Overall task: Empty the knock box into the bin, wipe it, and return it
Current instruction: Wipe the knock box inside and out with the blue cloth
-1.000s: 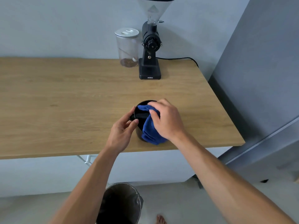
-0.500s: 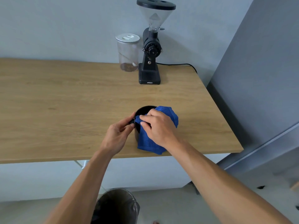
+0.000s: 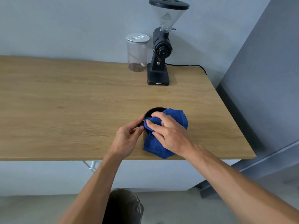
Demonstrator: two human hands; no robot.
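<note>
A round black knock box point(image 3: 152, 111) stands on the wooden counter point(image 3: 72, 110) near its front edge. My left hand point(image 3: 127, 139) pinches its left rim. A blue cloth point(image 3: 153, 144) is draped over the box's near side and hangs down onto the counter. My right hand point(image 3: 168, 133) presses the cloth against the box's rim and top, with fingers spread over it. Most of the box is hidden under the cloth and hands. On the floor below the counter edge stands the dark bin point(image 3: 124, 207), lined with a bag.
A black coffee grinder point(image 3: 160, 62) with a clear hopper stands at the back of the counter, its cable point(image 3: 189, 66) trailing right. A clear jar point(image 3: 137, 52) with a white lid sits to its left. A grey cabinet point(image 3: 267, 78) borders the counter's right end.
My right hand has worked the blue cloth around the box rim, and more cloth now lies spread to the right. The camera view has tilted up slightly. My left hand keeps its grip.
</note>
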